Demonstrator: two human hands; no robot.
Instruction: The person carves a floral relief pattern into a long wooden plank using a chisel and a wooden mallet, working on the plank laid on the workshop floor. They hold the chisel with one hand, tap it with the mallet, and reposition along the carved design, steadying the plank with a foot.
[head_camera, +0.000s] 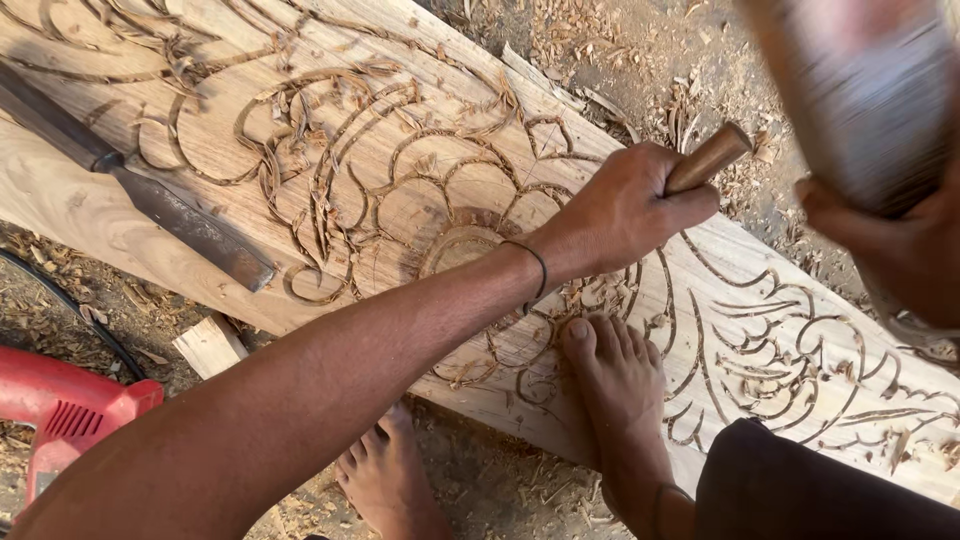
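- The right hand (905, 240) is close to the camera and closes around a blurred wooden mallet (860, 90).
- The left hand (625, 205) closes around a brown wooden chisel handle (708, 158) that sticks out above the fist.
- Below lies the pale carved wooden plank (420, 190); a bare foot (615, 375) rests on it.
- A long flat metal chisel (150, 195) lies well apart on it.

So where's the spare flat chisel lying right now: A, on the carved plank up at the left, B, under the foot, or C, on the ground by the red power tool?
A: the spare flat chisel lies untouched on the carved plank, left of the left hand.
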